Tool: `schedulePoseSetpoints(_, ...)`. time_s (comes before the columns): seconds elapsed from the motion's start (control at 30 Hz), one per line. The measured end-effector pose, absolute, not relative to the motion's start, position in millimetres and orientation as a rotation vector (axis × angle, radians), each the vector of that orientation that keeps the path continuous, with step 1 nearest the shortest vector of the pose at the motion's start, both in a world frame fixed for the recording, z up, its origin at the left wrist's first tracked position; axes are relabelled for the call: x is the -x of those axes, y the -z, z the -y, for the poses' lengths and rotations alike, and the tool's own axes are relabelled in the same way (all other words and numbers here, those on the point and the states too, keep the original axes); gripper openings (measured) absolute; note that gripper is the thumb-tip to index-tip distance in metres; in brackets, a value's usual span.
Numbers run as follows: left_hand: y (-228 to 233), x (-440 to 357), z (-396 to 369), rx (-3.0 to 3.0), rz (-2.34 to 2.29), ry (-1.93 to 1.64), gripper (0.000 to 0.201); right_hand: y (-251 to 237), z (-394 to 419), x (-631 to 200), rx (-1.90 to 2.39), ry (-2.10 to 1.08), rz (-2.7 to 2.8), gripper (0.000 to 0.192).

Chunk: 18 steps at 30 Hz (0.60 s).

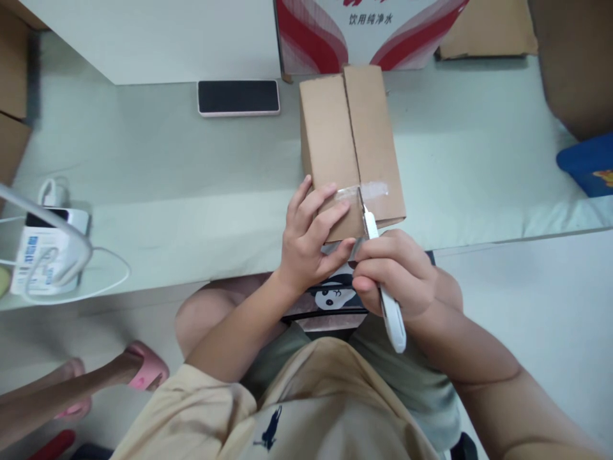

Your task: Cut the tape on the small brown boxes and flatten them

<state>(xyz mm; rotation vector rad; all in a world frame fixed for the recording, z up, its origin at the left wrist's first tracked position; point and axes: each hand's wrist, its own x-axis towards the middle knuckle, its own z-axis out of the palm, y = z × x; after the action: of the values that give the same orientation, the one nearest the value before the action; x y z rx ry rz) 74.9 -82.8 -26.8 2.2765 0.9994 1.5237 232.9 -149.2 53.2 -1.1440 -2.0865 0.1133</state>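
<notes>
Small brown cardboard box (352, 150) on the pale green counter (191, 185), near edge — flaps closed, strip of clear tape (368, 190) across the seam. Left hand (311, 239) pressed on the box's near left corner, fingers (318, 198) spread over the tape. Right hand (395, 275) closed around a white utility knife (383, 281), blade tip at the taped seam. Black phone (238, 97) lying farther back, well apart.
</notes>
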Motion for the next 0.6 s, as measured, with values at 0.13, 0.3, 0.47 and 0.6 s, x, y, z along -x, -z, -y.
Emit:
schedulePoseSetpoints(0.13, 26.5, -74.3, 82.7, -2.241, -0.97, -1.493, 0.043, -44.7, 139.9, -228.1, 0.983, -0.003, 1.988, 0.026)
schedulePoseSetpoints(0.3, 26.6, -76.1, 81.8, -2.251, -0.957, -1.547, 0.043, -44.0, 138.3, -225.3, 1.014, 0.034, 2.019, 0.026)
schedulePoseSetpoints(0.47, 28.2, -77.6, 80.5, -2.295, -0.973, -1.589, 0.057, -46.2, 138.0, -221.3, 1.074, 0.014, 2.013, 0.023)
schedulePoseSetpoints(0.6, 27.8, -77.3, 80.5, -2.287, -0.954, -1.581, 0.056, -47.3, 135.5, -220.2, 1.11, -0.044, 1.94, 0.019)
